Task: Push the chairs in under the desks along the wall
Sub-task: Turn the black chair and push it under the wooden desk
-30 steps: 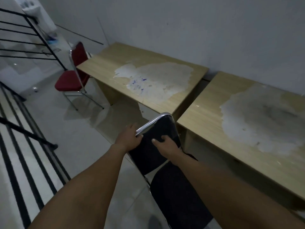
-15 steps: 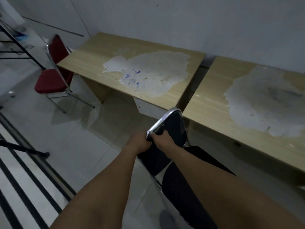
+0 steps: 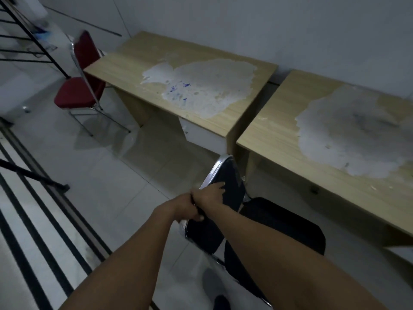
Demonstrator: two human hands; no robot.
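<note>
A black chair (image 3: pixel 225 182) with a chrome frame stands in front of the right desk (image 3: pixel 279 121), its seat reaching toward the desk's front edge. My left hand (image 3: pixel 185 206) grips the backrest's chrome edge from the left. My right hand (image 3: pixel 210 193) lies just beside it, fingers spread over the backrest's top. A red chair (image 3: pixel 78 95) stands at the far left end of the left desk (image 3: pixel 134 57), outside it. Both desks sit against the grey wall and have large worn patches.
Black stair railing bars (image 3: pixel 33 175) run along the left, close to the tiled floor strip. A white drawer front (image 3: pixel 201 135) hangs under the left desk. Open tiled floor lies between the railing and the desks.
My hands slid down the backrest's left edge and closed together. The black chair turned and sits closer to the right desk. The view swung right and back.
</note>
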